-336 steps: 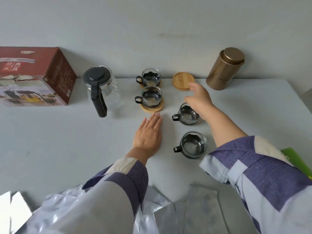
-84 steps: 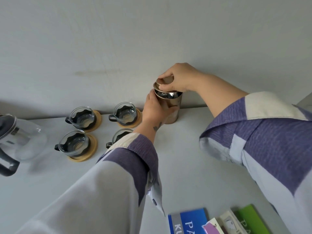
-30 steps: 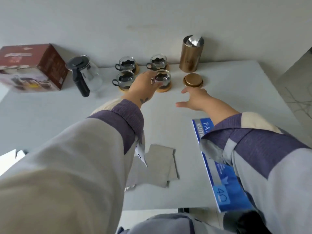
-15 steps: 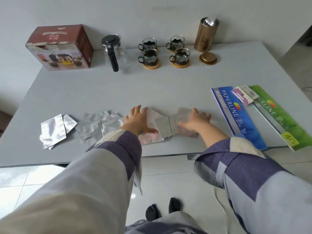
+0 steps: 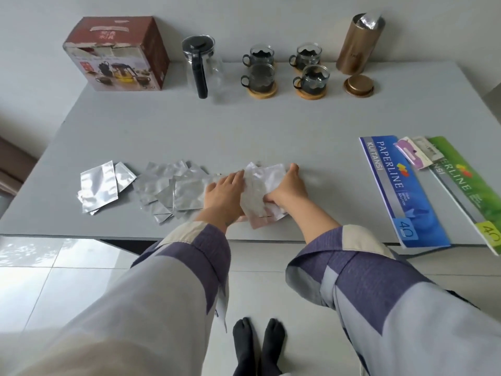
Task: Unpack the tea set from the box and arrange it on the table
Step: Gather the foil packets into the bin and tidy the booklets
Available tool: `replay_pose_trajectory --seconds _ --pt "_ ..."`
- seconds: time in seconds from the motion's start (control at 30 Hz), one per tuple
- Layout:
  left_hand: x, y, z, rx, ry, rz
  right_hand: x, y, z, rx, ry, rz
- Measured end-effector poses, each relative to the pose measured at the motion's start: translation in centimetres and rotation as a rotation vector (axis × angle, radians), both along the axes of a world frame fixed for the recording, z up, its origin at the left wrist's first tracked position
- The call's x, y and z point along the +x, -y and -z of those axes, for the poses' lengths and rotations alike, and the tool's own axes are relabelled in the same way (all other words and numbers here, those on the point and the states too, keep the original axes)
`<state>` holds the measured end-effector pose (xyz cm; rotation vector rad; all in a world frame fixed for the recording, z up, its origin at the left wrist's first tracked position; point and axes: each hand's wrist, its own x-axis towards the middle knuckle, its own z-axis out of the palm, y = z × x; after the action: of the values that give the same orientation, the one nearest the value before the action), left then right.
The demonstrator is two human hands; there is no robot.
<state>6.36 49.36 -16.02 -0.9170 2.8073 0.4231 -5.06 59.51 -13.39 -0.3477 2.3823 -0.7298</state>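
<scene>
I seem to be in a home: beyond my hands point(image 5: 252, 191) a plain grey table point(image 5: 271, 126) stands against a bare wall, glossy floor tiles point(image 5: 40, 280) lie below, and I'm in socks point(image 5: 257, 346) (no shoes).

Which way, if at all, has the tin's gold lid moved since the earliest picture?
Yes. The gold lid is off the gold tin and lies flat on the table, in front of the tin, right of the cups.

Grey surface point(image 5: 271, 126); red-brown box point(image 5: 116, 54); gold canister point(image 5: 359, 46) and lid point(image 5: 358, 86); black-handled clear teapot point(image 5: 202, 66); tan coasters point(image 5: 263, 92); silver foil pouches point(image 5: 99, 185); blue booklet point(image 5: 404, 191); green booklet point(image 5: 466, 185); purple-and-grey patchwork sleeves point(image 5: 200, 256).
</scene>
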Motion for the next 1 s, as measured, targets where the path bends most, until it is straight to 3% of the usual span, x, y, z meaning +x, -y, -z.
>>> replay_pose_trajectory --seconds 0.17,0.3,0.43,0.63,0.87,1.0 --pt "0.3 -0.6 0.1 -0.02 -0.018 -0.022 0.6 0.8 -1.2 0.146 0.002 -0.175" --pt "0.3 -0.7 -0.1 -0.01 0.005 -0.002 0.7 0.7 -0.3 0.05 0.079 -0.05" --pt "0.8 -0.3 -1.1 0.056 -0.025 -0.01 1.5 0.6 -0.3 0.024 0.027 -0.003" --pt "4.7 3.6 -2.3 -0.029 -0.053 -0.2 1.7 0.8 -1.1 0.071 0.054 0.003" --pt "9.8 9.6 -2.9 -0.033 0.083 -0.468 0.9 1.3 -2.6 -0.075 0.185 0.1" --pt "12.2 10.9 -2.3 0.018 0.147 -0.503 0.2 2.2 -4.9 -0.219 0.233 0.211"
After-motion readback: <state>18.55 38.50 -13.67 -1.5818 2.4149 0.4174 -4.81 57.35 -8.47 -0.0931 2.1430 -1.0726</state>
